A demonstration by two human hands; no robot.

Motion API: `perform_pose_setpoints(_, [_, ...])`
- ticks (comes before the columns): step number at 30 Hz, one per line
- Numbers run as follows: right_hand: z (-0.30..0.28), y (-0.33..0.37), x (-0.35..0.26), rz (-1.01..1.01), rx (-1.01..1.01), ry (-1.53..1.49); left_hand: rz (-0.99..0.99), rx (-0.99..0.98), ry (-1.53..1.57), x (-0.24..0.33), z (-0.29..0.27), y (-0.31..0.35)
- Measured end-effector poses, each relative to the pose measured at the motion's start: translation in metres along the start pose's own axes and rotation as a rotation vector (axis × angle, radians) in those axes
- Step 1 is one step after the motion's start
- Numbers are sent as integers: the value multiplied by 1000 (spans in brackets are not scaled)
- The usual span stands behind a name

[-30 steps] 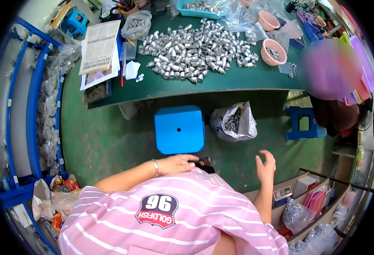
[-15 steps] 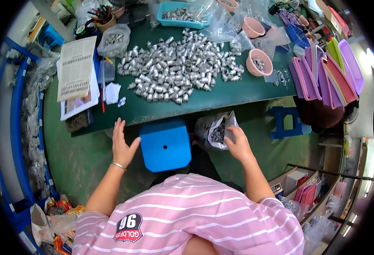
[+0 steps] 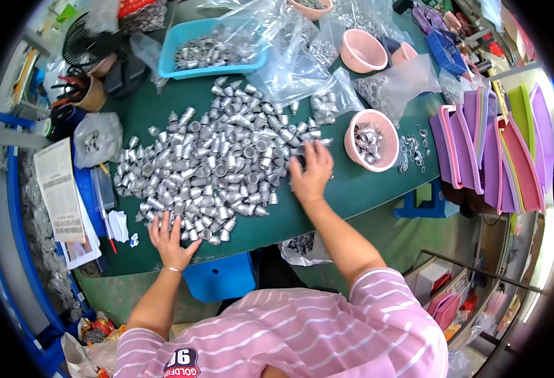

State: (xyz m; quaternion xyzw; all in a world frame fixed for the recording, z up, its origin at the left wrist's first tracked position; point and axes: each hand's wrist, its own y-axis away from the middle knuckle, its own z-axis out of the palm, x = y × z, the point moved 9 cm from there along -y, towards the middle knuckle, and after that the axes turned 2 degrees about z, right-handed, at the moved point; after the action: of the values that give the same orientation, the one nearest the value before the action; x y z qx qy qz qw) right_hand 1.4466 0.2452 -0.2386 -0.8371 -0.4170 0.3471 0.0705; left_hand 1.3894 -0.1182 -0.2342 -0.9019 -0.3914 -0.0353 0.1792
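A wide heap of small silvery metal caps (image 3: 208,157) is spread over the dark green table (image 3: 327,211). My left hand (image 3: 171,244) lies at the heap's near left edge, fingers spread and touching the closest pieces. At the heap's right edge is my right hand (image 3: 313,173), its fingers apart and its fingertips against the pieces there. Neither hand grips anything that I can see. Right of my right hand stands a pink bowl (image 3: 371,140) with some metal parts in it.
A light-blue tray (image 3: 211,47) of metal parts stands behind the heap, beside clear plastic bags (image 3: 296,69). Papers (image 3: 63,189) lie at the left. Purple and pink bins (image 3: 488,148) lean at the right. A blue stool (image 3: 220,277) and an open white bag (image 3: 305,249) are below the table's front edge.
Both hands have moved forward, from in front of the table onto it at the heap's edges. My body leans closer, and the stool and white bag are now partly hidden under the table edge.
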Motion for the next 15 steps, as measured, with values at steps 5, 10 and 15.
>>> perform_pose_setpoints(5, [9, 6, -52, -113, -133, -147, -29, -39, -39, -4, 7, 1])
perform_pose_setpoints(10, [5, -43, -55, -267, -177, -198, -34, -15, -20, -4, 6, -3])
perform_pose_setpoints(15, [70, -119, -47, -288, -275, 26, -53, -25, -15, -8, 7, -1])
